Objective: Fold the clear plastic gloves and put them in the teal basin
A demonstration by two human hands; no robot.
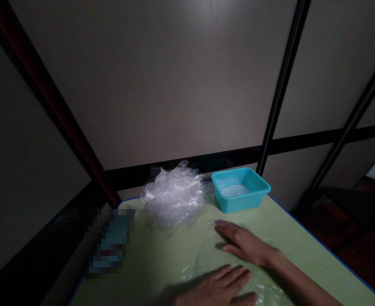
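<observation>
A thin piece of clear plastic (pixel 203 255) lies spread on the light green table (pixel 149 272); its full outline is hard to make out. My right hand (pixel 246 246) rests flat on its far part, fingers stretched out to the left. Nearer to me, my left hand (pixel 221 287) lies palm down over the plastic's near side, its fingers apart and pointing right. Beyond the hands stands a loose heap of crumpled clear plastic pieces (pixel 176 195) with finger-like ends, resembling disposable gloves. Neither hand grips anything.
A turquoise plastic basin (pixel 243 202) with something pale inside stands at the table's far right corner. A blurred-out bluish item (pixel 112 244) is at the left edge. Behind the table rise grey wardrobe doors (pixel 181 93) with dark frames. A dark seat-like shape (pixel 356 204) is at right.
</observation>
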